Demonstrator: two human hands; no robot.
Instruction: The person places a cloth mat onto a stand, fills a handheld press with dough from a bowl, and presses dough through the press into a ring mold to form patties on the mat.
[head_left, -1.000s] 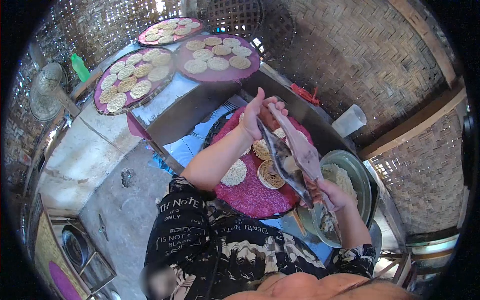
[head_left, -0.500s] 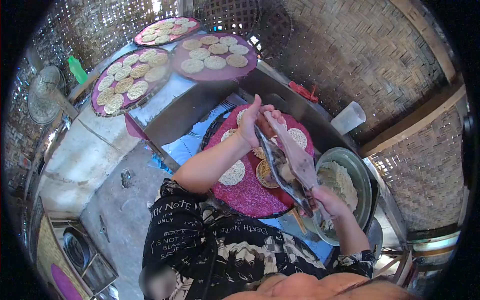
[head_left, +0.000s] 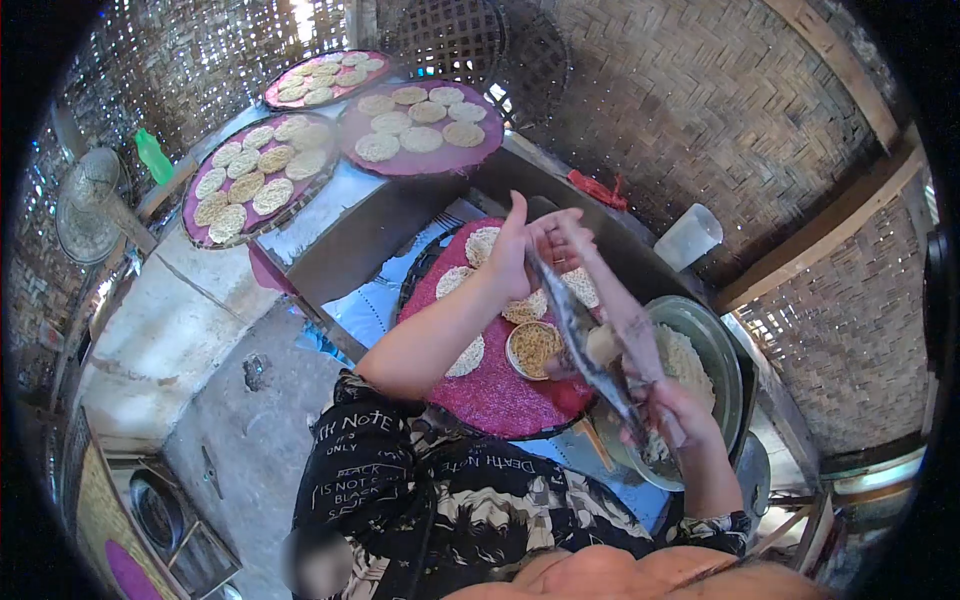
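Observation:
A long hinged wooden press [head_left: 577, 320], dark and worn, slants over the pink-covered tray, its two arms spread apart. A pale round plunger [head_left: 602, 345] sits between the arms. My right hand [head_left: 687, 412] is closed around the lower right end of the press. At the other end, my left hand [head_left: 530, 248] has its thumb up and fingers stretched out, palm against or just beside the arm ends; contact is hard to tell. Below the press, a round ring [head_left: 511, 352] holds yellowish, crumbly strands. Pale lacy discs [head_left: 465, 357] lie around it on the pink tray [head_left: 470, 402], partly covered by my arms.
A green basin [head_left: 737, 365] with pale, crumbly dough stands at the right. Several pink trays [head_left: 440, 163] with lacy discs lie on the ledge behind. A white plastic cup [head_left: 690, 237] and a red plastic bag [head_left: 598, 190] rest on the back edge, near the woven wall.
The fingers of my left hand have opened and show between the press arms. The press and my right hand have shifted slightly right and down, showing more of the filled ring.

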